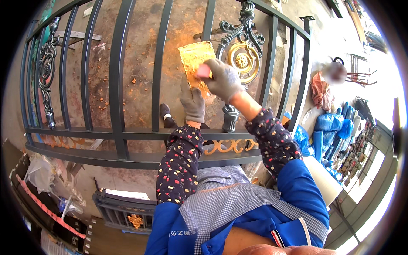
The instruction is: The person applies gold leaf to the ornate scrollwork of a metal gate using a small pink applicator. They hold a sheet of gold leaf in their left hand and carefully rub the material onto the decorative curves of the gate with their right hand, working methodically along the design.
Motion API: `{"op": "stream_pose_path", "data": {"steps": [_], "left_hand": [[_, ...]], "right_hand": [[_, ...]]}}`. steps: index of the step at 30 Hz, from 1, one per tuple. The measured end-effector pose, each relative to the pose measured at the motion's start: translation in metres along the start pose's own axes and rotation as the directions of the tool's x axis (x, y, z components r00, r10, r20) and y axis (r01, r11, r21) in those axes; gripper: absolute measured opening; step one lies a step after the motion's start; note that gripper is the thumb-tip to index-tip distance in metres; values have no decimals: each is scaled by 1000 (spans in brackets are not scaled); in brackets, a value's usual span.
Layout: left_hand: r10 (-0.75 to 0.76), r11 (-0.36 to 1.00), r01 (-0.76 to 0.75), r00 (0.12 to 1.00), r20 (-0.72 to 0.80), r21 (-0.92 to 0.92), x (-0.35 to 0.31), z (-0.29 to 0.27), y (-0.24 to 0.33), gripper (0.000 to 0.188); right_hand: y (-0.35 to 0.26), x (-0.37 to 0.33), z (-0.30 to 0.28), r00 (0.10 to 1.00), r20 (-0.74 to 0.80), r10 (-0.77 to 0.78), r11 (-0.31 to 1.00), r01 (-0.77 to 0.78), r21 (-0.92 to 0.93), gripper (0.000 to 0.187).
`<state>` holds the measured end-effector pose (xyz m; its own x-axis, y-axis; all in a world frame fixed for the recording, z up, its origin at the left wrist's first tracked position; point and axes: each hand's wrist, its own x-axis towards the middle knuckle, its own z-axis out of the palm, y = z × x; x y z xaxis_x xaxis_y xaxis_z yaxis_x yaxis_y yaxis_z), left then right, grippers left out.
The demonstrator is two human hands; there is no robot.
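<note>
My left hand (192, 104), in a grey glove, grips the lower end of a flat board (196, 52) smeared with gold paint. Gloved likewise, my right hand (224, 80) pinches a pink sponge-like block (203, 71) against the board's painted face. Both hands are over a dark metal railing (117, 68). Just right of them is a scrolled ornament (243, 59) set between the bars, its round centre and ring gold and its outer scrolls dark. My right hand partly covers the ornament's left side.
A second scrolled ornament (46, 72), all dark, is at the railing's far left. Gold scrollwork (229, 146) runs along the lower rail. Blue-wrapped bundles (329, 123) lie at right, below a reddish-brown cloth (321, 91). A smaller dark panel (127, 210) stands at lower left.
</note>
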<state>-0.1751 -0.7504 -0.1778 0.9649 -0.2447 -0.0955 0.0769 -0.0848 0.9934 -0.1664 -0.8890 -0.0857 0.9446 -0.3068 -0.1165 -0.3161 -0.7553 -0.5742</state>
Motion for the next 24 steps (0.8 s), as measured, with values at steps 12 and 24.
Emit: {"op": "stream_pose_path", "data": {"steps": [12,24], "left_hand": [[1,994,0,1000,-6,107,-8,-2,-33,46],[-214,964,200,975,64,175,-19,-13,-43,49]], "right_hand": [[15,-28,-27,982,26,186,952,-186,244,32],[152,59,-83,872,-373,319,944,-328,41,34]]}}
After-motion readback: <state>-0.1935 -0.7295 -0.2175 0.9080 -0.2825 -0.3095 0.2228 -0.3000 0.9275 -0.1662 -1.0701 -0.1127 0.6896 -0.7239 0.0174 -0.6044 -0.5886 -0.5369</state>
